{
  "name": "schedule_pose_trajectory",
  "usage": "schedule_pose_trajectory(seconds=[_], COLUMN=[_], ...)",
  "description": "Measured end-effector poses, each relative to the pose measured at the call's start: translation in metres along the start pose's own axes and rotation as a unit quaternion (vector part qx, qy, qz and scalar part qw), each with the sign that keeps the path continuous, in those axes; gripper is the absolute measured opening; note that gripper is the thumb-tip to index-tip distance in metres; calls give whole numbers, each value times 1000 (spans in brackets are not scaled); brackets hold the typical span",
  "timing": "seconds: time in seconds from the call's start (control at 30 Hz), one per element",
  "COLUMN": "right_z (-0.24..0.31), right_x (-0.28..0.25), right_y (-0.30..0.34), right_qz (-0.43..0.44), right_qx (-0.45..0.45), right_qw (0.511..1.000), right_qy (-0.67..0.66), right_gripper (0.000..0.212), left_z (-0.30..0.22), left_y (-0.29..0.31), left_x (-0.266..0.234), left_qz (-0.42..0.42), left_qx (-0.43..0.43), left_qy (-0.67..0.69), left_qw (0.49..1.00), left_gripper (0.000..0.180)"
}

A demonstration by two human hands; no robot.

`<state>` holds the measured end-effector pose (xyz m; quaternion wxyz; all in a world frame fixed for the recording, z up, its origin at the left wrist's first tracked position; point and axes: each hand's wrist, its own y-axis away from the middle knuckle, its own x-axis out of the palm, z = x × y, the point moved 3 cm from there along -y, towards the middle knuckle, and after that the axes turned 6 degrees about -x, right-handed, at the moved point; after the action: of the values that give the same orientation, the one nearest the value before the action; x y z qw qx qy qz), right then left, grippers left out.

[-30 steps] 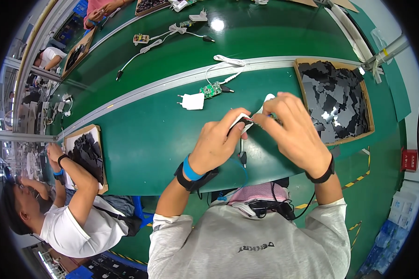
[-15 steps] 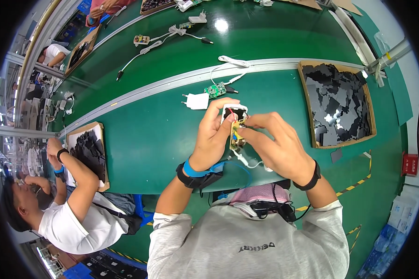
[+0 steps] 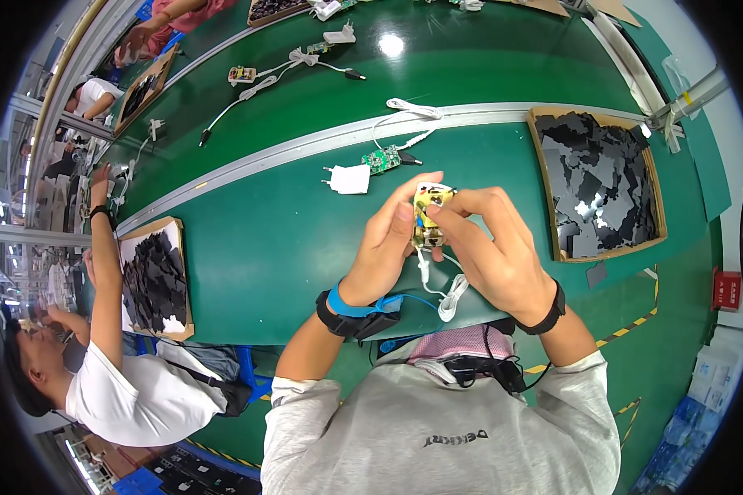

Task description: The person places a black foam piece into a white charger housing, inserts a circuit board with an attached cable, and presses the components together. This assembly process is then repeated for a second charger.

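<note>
My left hand (image 3: pixel 381 257) is closed around a white charger housing (image 3: pixel 433 186), which mostly hides behind a yellow circuit board (image 3: pixel 428 223) with small parts on it. The thumb lies along the board's left side. My right hand (image 3: pixel 504 256) is closed too, its thumb and forefinger pinching the board from the right. A white cable (image 3: pixel 447 307) runs down from the board's lower end and is bundled near the table edge. Beyond my hands lie another white charger housing (image 3: pixel 349 180) with prongs and a green circuit board (image 3: pixel 381 160) with its own cable.
A cardboard tray (image 3: pixel 545 190) of black sheet pieces stands on the right, with a loose black piece (image 3: pixel 596 275) near it. Another tray (image 3: pixel 186 285) is at the left beside a seated co-worker (image 3: pixel 140 396). A metal rail (image 3: pixel 305 151) crosses the green table; charger parts (image 3: pixel 301 58) lie beyond.
The board has moved up over the housing, covering its opening, and the cable bundle shows more. The co-worker's arm now stretches forward. The charger parts beyond the rail have shifted left.
</note>
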<state>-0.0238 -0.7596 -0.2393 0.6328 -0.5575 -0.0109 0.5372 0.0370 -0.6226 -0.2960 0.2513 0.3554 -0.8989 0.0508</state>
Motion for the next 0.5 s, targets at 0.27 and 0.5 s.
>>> schedule_pose_trajectory(seconds=[0.27, 0.5], right_z=[0, 3], right_x=[6, 8], right_y=[1, -1], right_qz=[0, 7], right_qx=[-33, -35], right_qw=[998, 998], right_qy=[61, 60], right_gripper=[51, 48], left_z=[8, 3], left_y=[-2, 0], left_x=[-7, 0], left_qz=[-61, -76], left_qx=[39, 48], left_qy=[-99, -67], left_qw=[992, 994], left_gripper=[49, 47])
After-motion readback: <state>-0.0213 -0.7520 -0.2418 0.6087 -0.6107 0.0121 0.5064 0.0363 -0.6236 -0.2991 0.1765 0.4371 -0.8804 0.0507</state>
